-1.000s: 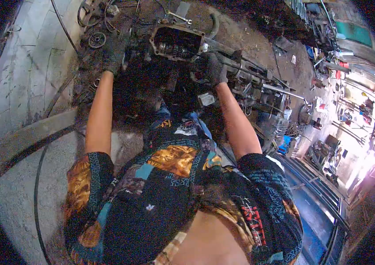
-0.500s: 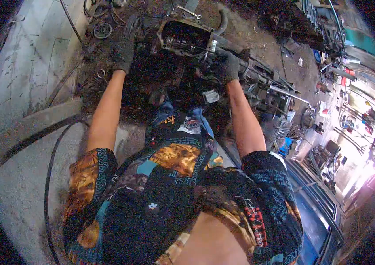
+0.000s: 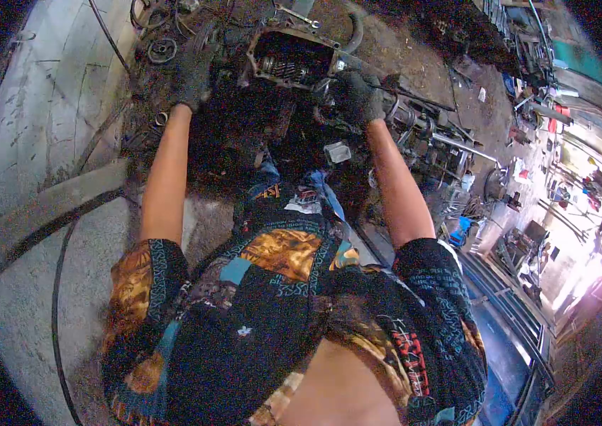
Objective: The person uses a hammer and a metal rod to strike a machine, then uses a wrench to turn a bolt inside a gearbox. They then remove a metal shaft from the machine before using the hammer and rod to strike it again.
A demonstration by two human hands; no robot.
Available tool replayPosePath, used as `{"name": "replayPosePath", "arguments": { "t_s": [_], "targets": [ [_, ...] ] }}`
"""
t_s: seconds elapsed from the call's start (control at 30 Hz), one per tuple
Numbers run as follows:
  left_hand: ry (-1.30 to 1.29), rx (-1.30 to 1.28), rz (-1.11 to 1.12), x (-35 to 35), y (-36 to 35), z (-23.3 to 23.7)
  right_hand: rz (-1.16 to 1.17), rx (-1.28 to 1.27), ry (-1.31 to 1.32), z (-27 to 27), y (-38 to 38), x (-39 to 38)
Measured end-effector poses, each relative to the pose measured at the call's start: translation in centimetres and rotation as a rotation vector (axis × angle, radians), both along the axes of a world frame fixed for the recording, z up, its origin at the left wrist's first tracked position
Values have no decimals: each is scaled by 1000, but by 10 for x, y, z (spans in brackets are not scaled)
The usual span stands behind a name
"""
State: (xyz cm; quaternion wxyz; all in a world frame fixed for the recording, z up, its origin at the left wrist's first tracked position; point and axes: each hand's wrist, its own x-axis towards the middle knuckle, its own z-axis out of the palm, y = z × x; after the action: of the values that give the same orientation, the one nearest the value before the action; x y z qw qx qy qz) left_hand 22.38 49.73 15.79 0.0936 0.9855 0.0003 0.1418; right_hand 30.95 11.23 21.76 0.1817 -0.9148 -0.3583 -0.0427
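Note:
An open-topped metal gearbox (image 3: pixel 257 69) lies in front of me, with toothed gears (image 3: pixel 283 67) showing inside. My right hand (image 3: pixel 359 98), in a dark work glove, is at the gearbox's near right corner, its fingers curled against that end. Left of the gearbox is my left hand (image 3: pixel 191 77), gloved too, reaching forward among dark greasy parts. Its fingers blend into the dark background, so what they touch cannot be made out. A small clear tray (image 3: pixel 338 153) sits below my right hand.
A wrench (image 3: pixel 298 15) lies beyond the gearbox, and a round pulley-like wheel (image 3: pixel 162 50) is at the far left. Metal shafts (image 3: pixel 462 147) extend to the right. A black hose (image 3: pixel 57 312) crosses the floor at left. A blue object (image 3: pixel 460 231) lies to the right.
The view has shifted slightly, with the gearbox and both hands a little further left and up. Both hands keep nearly the same places beside the gearbox.

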Motion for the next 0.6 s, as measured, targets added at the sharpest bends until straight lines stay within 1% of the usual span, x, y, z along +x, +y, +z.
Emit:
{"name": "replayPosePath", "arguments": {
  "t_s": [0.07,0.1,0.17,0.27,0.33,0.37,0.43,0.47,0.5,0.53,0.57,0.6],
  "targets": [
    [-107,-315,-26,24,4,-10,-13,16,13,1,2,0],
    [-161,-470,-40,28,-1,-11,-32,-24,38,-2,-3,-1],
    [-152,-475,-27,30,-3,-10,-57,-62,65,-5,-3,-2],
    [-127,-506,23,25,-16,-1,-50,-82,31,-7,-5,-4],
    [-114,-522,61,21,-20,10,-125,-83,74,5,6,-2],
    [-109,-529,80,19,-22,15,-125,-82,76,8,10,-1],
    [-98,-544,119,16,-24,22,-39,64,-145,8,15,5],
    [-94,-549,139,15,-24,25,-37,67,-145,1,9,13],
    [-89,-555,160,14,-24,27,-81,-57,164,-12,-6,24],
    [-85,-554,162,10,-21,9,-125,-183,474,-19,-15,27],
    [-6,-502,272,6,-14,-25,-127,-182,473,-20,-11,23],
    [72,-450,379,1,-11,-52,-248,-125,442,-19,-3,16]
  ]
}}
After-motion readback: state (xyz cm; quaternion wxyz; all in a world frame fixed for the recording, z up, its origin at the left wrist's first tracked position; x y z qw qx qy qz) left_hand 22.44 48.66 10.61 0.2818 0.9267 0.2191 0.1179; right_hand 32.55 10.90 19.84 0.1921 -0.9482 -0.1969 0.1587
